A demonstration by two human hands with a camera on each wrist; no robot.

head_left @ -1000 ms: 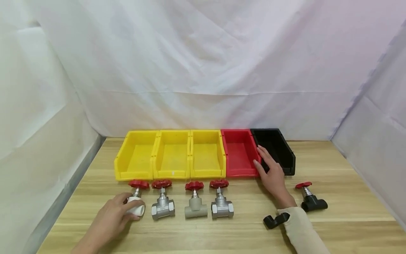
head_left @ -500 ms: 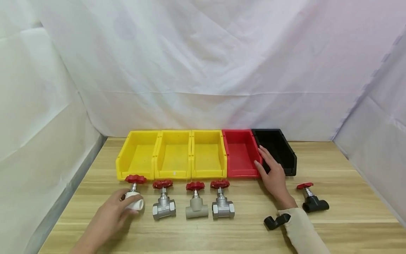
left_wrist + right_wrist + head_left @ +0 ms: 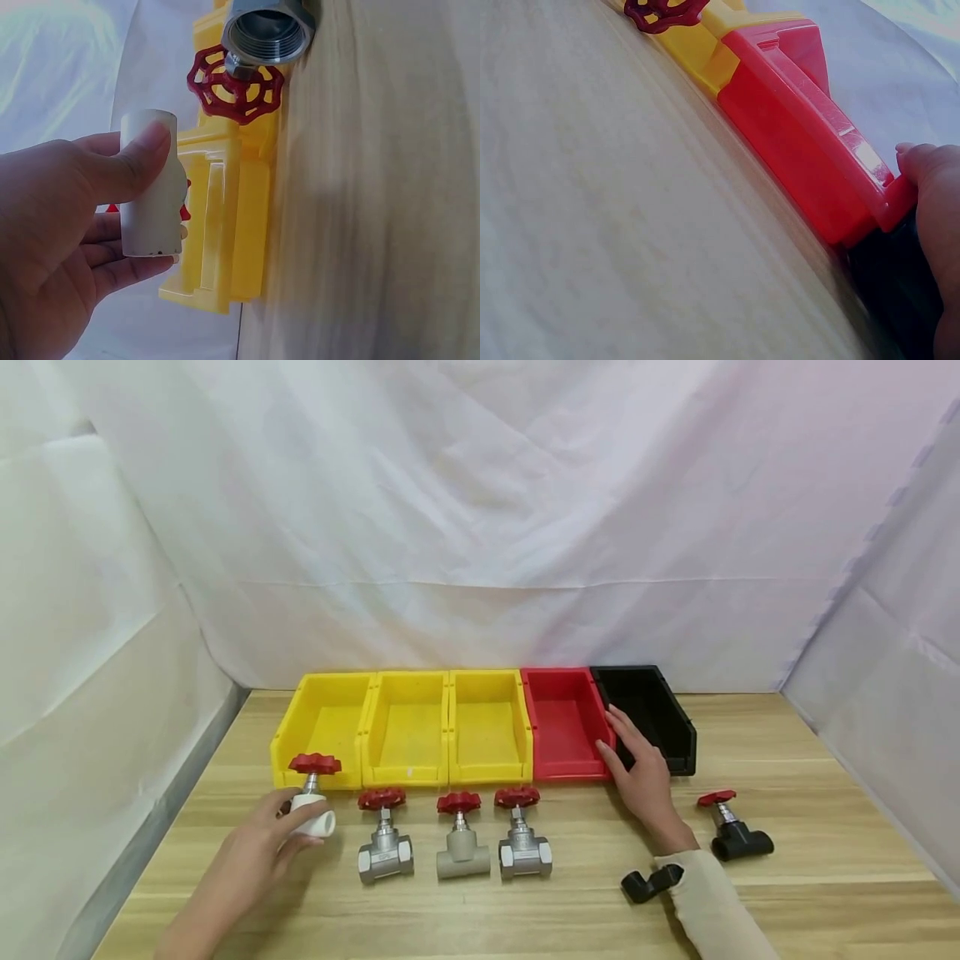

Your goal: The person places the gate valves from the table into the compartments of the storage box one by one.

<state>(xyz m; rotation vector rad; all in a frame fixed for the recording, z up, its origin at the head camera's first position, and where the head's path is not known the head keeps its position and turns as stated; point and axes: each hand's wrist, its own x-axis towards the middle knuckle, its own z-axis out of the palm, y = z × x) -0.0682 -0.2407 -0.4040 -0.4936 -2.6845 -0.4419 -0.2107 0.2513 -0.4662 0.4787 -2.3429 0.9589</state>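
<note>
Wood-grain tabletop (image 3: 480,920), white cloth backdrop (image 3: 465,510), my left hand (image 3: 255,852) grasping a white plastic tee-shaped valve (image 3: 318,824), red handwheel (image 3: 315,763) uppermost, my right hand (image 3: 645,781) unclenched, touching a red plastic bin (image 3: 567,768).

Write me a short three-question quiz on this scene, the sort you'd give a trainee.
1. Which hand holds the white valve?

2. How many yellow bins stand in the row?
A) two
B) three
C) four

3. Fill in the blank: the right hand rests where the red bin meets the ____.

Key:
1. The left hand
2. B
3. black bin
</note>
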